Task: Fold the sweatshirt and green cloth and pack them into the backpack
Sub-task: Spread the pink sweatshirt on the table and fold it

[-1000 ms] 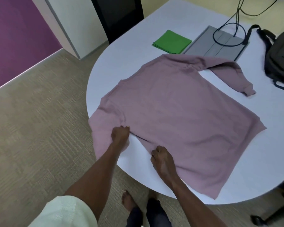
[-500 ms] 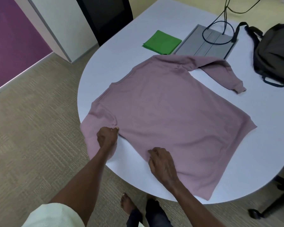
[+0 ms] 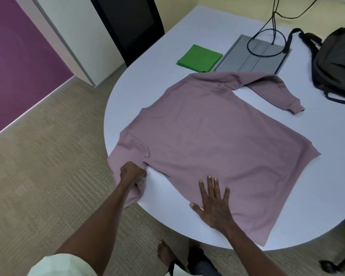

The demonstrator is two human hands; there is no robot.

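A mauve sweatshirt point(image 3: 213, 144) lies spread flat on the white table point(image 3: 153, 80), one sleeve bent across the far side, the other hanging over the near left edge. My left hand point(image 3: 132, 173) grips that near sleeve at the armpit. My right hand point(image 3: 213, 200) presses flat with spread fingers on the sweatshirt's near side edge. The green cloth point(image 3: 200, 58) lies folded in a square beyond the sweatshirt. The dark backpack point(image 3: 336, 62) sits at the far right of the table.
A grey panel point(image 3: 253, 56) set in the table has a looped black cable on it, between cloth and backpack. A black chair point(image 3: 127, 22) stands behind the table's far left. Carpet floor lies left; my bare foot point(image 3: 164, 255) is below the table edge.
My right hand has opened from curled fingers to a flat spread palm on the sweatshirt. My left hand keeps its grip on the sleeve.
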